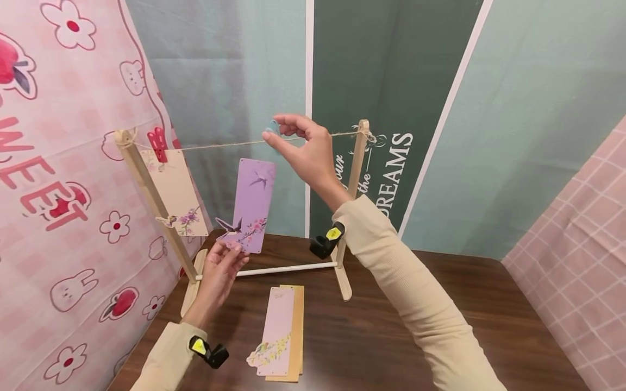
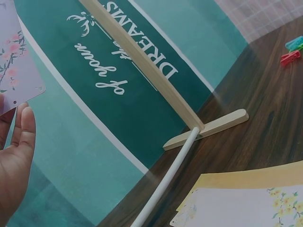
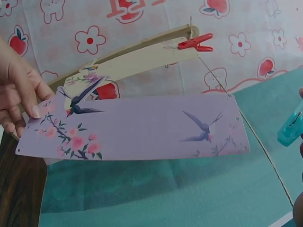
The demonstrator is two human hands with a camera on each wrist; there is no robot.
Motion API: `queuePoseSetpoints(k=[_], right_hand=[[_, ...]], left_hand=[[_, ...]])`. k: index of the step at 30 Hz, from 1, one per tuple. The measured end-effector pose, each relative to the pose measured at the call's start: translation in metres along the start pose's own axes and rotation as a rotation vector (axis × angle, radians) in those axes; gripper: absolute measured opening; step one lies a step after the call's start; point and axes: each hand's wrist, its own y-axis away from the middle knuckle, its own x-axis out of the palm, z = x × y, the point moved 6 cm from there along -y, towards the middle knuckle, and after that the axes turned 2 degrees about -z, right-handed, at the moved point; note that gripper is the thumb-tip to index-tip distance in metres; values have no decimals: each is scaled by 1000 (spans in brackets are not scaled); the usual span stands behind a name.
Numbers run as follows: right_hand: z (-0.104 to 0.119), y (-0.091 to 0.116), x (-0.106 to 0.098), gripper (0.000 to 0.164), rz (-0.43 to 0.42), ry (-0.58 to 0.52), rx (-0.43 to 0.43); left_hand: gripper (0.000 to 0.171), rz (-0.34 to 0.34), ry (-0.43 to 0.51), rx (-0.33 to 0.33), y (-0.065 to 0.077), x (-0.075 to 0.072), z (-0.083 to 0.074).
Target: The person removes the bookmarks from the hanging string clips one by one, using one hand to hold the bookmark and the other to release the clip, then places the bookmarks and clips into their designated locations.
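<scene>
the left hand [image 1: 219, 276] is pinching a purple card [image 1: 255, 203] low, seemingly leaving its top free; above it, the right hand [image 1: 309, 149] is pinching a blue clip [image 1: 272, 128].

At least four cards [image 1: 254, 201], at least five pegs [image 1: 157, 145]
On the bench [image 1: 362, 336] lie two or more cards and three or more pegs; there are two posts [image 1: 358, 163], two feet [image 1: 344, 285], one string [image 1: 210, 146], one rod [image 1: 288, 269].

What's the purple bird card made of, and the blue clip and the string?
Purple rectangular card: probably stiff paper, smooth; it's thin and flat, though plastic is possible.
Small blue clip: likely plastic, smooth, from its bright, even colour.
Thin tan string: maybe plant-fibre twine, dull, because it's brownish without any shine.
</scene>
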Motion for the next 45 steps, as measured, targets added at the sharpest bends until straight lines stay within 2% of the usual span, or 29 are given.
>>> queuePoseSetpoints(k=[6, 13, 20, 23, 30, 39, 45], right_hand=[[0, 7, -7, 27, 1, 3, -28], [-8, 13, -16, 28, 9, 20, 0], [-47, 11, -18, 33, 17, 11, -15], [-43, 14, -21, 32, 18, 11, -28], [-15, 26, -29, 29, 34, -17, -28], [-15, 33, -41, 31, 27, -68, -56], [-21, 37, -48, 30, 27, -94, -34]], left_hand=[[18, 41, -19, 12, 4, 3, -1], [22, 63, -44, 31, 7, 7, -1], [22, 96, -2, 90, 11, 11, -6], [23, 102, 2, 94, 12, 11, -7], [25, 102, -17, 85, 16, 11, -8], [21, 106, -33, 84, 22, 15, -10], [22, 116, -30, 90, 26, 17, -11]])
